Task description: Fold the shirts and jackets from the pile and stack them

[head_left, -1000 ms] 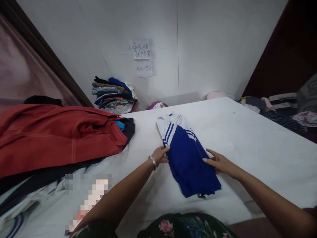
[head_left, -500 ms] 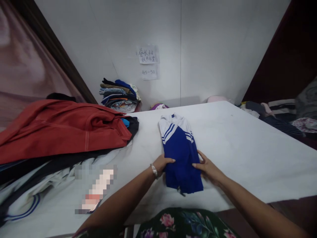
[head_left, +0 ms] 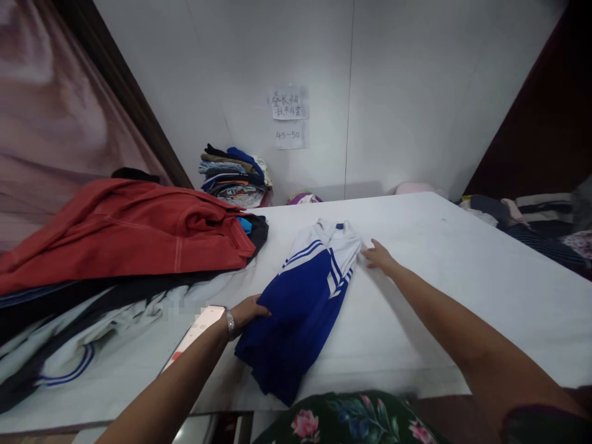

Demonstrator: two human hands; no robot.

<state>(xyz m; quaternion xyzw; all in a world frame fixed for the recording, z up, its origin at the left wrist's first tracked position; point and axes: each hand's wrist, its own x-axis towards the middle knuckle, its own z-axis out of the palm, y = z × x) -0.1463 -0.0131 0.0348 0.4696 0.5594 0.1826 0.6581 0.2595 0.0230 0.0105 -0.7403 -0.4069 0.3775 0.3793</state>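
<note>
Far left: pink curtain point(head_left: 60, 111), hanging. Below it, red garment point(head_left: 134, 228) sprawled over dark and white clothes point(head_left: 106, 314). Lit phone point(head_left: 197, 336) on the white table point(head_left: 462, 296), partly behind the left forearm. Folded stack point(head_left: 235, 176) at the wall.

Hands well apart. Left hand point(head_left: 247, 311), silver bracelet at wrist, pinches the left edge of the blue-and-white jacket point(head_left: 300, 302), thumb on top. Jacket lies mid-table, slantwise: white collar away from the person, blue hem at the near edge. Two paper notes point(head_left: 290, 117) on the wall above.

Right hand point(head_left: 379, 256) at the jacket's white right shoulder; whether it grips cloth, I cannot tell. Far right: heaped clothes point(head_left: 522, 216) beyond the table edge.
</note>
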